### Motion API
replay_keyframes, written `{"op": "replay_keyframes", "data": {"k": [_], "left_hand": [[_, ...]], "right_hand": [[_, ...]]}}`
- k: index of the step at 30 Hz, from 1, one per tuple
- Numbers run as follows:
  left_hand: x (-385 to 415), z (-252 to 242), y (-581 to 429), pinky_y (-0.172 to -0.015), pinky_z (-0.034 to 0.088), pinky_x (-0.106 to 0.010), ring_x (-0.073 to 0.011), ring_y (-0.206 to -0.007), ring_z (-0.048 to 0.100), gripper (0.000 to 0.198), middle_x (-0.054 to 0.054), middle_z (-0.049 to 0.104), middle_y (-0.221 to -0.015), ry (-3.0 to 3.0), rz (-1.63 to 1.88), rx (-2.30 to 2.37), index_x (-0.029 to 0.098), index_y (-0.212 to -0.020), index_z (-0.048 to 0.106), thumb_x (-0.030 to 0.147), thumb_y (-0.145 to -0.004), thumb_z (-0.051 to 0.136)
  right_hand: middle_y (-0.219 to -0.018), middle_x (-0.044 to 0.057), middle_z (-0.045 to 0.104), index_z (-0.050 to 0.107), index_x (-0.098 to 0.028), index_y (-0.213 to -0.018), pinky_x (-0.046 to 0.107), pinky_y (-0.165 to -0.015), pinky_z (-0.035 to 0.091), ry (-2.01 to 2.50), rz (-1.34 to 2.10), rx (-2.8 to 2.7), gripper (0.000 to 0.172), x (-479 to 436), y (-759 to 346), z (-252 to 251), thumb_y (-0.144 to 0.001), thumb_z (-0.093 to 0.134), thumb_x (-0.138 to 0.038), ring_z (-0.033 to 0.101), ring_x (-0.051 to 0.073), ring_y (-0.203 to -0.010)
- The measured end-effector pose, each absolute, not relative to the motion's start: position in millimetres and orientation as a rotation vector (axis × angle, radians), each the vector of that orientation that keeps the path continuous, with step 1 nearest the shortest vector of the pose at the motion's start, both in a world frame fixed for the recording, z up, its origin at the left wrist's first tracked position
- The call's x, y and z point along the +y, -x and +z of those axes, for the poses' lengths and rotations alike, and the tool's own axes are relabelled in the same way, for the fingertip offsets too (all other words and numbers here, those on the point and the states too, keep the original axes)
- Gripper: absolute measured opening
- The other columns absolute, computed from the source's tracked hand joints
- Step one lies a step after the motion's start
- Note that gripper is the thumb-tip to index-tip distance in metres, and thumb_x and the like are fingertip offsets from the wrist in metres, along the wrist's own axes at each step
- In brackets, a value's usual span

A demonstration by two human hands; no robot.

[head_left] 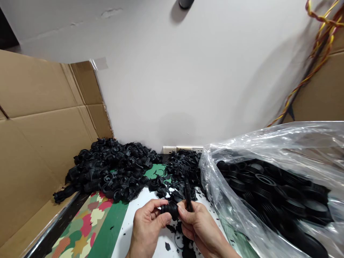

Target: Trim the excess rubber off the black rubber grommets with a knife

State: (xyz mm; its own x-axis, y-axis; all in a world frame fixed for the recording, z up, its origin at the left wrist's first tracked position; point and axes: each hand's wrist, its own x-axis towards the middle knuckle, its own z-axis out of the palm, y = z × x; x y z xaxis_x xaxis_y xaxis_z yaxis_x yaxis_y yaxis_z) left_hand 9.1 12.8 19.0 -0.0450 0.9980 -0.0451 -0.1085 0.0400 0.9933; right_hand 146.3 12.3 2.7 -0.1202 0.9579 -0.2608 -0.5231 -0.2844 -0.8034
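Note:
My left hand (148,225) pinches a small black ribbed rubber part (170,209) between thumb and fingers, low in the middle of the view. My right hand (200,227) touches the same part with its thumb and grips a thin black tool (187,195) that points upward. Black trimmings (176,191) lie scattered on the white surface just beyond the hands.
A big heap of black ribbed rubber parts (113,172) lies at the back left against a cardboard wall (40,132). A clear plastic bag (268,157) full of black parts (271,193) fills the right. A colourful patterned mat (86,225) covers the table's left. Twisted wires (319,46) hang at upper right.

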Motion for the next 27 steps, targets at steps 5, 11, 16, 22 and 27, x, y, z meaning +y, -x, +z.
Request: {"op": "replay_keyframes", "data": {"k": [5, 11, 16, 22, 27], "left_hand": [[12, 19, -10, -0.046, 0.042, -0.019, -0.0097, -0.045, 0.052, 0.022, 0.002, 0.061, -0.046, -1.05, 1.264, 1.176, 0.013, -0.072, 0.075, 0.017, -0.051, 0.079], [13, 26, -12, -0.043, 0.041, -0.019, -0.0097, -0.041, 0.052, 0.02, 0.001, 0.062, -0.042, -1.02, 1.261, 1.186, 0.012, -0.067, 0.074, 0.016, -0.048, 0.079], [16, 22, -11, -0.04, 0.04, -0.019, -0.0098, -0.04, 0.056, 0.024, -0.002, 0.068, -0.053, -1.024, 1.22, 1.18, 0.012, -0.067, 0.073, 0.024, -0.049, 0.083], [16, 8, -8, -0.034, 0.03, -0.015, -0.006, -0.029, 0.045, 0.044, 0.0, 0.058, -0.033, -1.007, 1.091, 1.138, 0.011, -0.058, 0.064, 0.053, -0.056, 0.079], [17, 7, -9, -0.028, 0.021, -0.014, -0.0044, -0.023, 0.039, 0.056, 0.0, 0.054, -0.029, -0.943, 0.972, 1.21, 0.013, -0.053, 0.056, 0.065, -0.047, 0.076]], "right_hand": [[-0.039, -0.013, 0.03, 0.047, -0.019, -0.053, 0.019, -0.036, 0.014, 0.951, 1.652, -0.655, 0.042, 13, -146, 2, -0.053, 0.08, -0.044, 0.02, 0.001, -0.033], [-0.039, -0.013, 0.028, 0.047, -0.019, -0.054, 0.018, -0.035, 0.017, 0.949, 1.65, -0.656, 0.04, 13, -146, 3, -0.054, 0.08, -0.042, 0.02, 0.001, -0.033], [-0.039, -0.013, 0.028, 0.045, -0.019, -0.053, 0.019, -0.035, 0.016, 0.948, 1.667, -0.655, 0.042, 14, -146, 3, -0.054, 0.08, -0.041, 0.019, 0.001, -0.033], [-0.037, -0.014, 0.024, 0.038, -0.021, -0.049, 0.019, -0.034, 0.013, 0.985, 1.741, -0.644, 0.05, 17, -142, 0, -0.048, 0.081, -0.046, 0.015, 0.0, -0.033], [-0.035, -0.013, 0.029, 0.042, -0.021, -0.05, 0.019, -0.032, 0.011, 1.045, 1.805, -0.673, 0.05, 18, -142, -4, -0.045, 0.08, -0.053, 0.014, 0.0, -0.031]]}}
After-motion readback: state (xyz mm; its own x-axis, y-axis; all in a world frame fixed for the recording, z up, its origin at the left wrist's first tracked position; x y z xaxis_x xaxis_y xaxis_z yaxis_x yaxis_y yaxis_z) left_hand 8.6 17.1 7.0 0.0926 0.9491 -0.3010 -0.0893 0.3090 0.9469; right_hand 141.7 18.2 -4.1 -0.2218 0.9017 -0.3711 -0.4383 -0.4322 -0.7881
